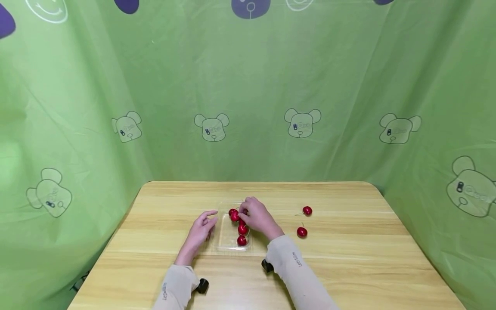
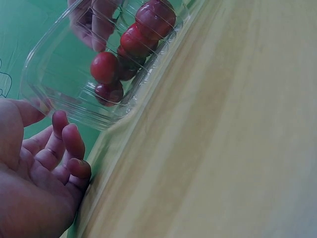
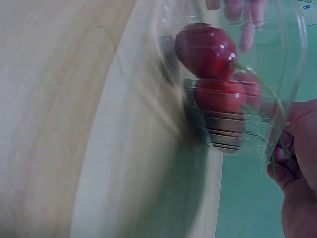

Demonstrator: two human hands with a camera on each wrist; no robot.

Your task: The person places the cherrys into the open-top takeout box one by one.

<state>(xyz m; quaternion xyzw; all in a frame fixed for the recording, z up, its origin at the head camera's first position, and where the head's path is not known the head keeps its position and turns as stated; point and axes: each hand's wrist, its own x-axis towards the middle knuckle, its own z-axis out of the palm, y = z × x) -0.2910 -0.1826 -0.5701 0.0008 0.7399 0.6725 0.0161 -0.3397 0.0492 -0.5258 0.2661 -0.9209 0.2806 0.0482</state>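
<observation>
A clear plastic container (image 1: 228, 247) lies on the table with several red cherries (image 1: 242, 240) along its right side and far end. My right hand (image 1: 257, 217) reaches over the container's right wall, thumb and fingers pinching a cherry (image 1: 234, 216) by its stem. Green stems (image 3: 283, 148) show beside these fingers in the right wrist view; the exact pinch is partly hidden. Just left of the container, my left hand (image 1: 199, 231) stays with loosely bent fingers and holds nothing. In the left wrist view, its fingertips (image 2: 74, 139) are close to the container's near wall.
Two loose cherries with stems, one farther back (image 1: 307, 211) and one nearer (image 1: 302, 232), lie on the wooden table (image 1: 348, 267) right of the container. A green curtain (image 1: 248, 159) with bear prints stands behind the table and along both sides.
</observation>
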